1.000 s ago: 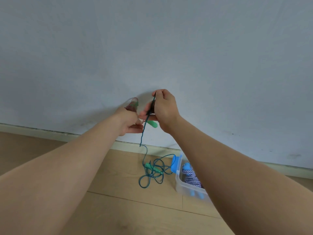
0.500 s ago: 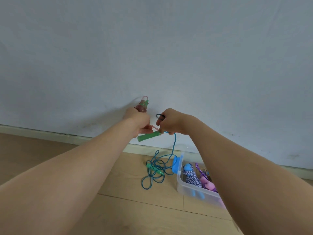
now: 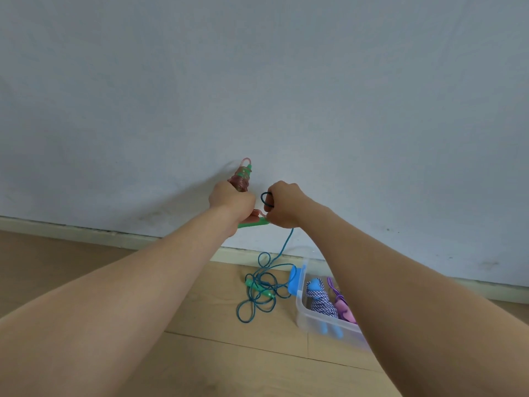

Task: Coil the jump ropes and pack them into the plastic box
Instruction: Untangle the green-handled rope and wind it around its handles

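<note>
My left hand (image 3: 232,199) grips a coiled pink transparent jump rope (image 3: 242,177) wound round its green handles; one green handle (image 3: 253,223) sticks out below the fist. My right hand (image 3: 283,204) is curled beside it, pinching a dark band loop (image 3: 266,198) near the pink rope's end. A blue jump rope (image 3: 259,293) with green handles lies tangled on the floor, one strand rising towards my right hand. A clear plastic box (image 3: 317,320) stands to its right, holding a coiled blue-white rope (image 3: 322,303) and a purple-pink rope (image 3: 342,306).
A pale wall (image 3: 286,96) with a skirting board stands right ahead. The wooden floor (image 3: 177,362) stretches below my arms. The box has a blue latch (image 3: 294,277) on its near-left end.
My right hand dropped from above the bundle to beside my left hand and now holds a small loop. The green handle turned from pointing right-down to lying nearly level under my left fist.
</note>
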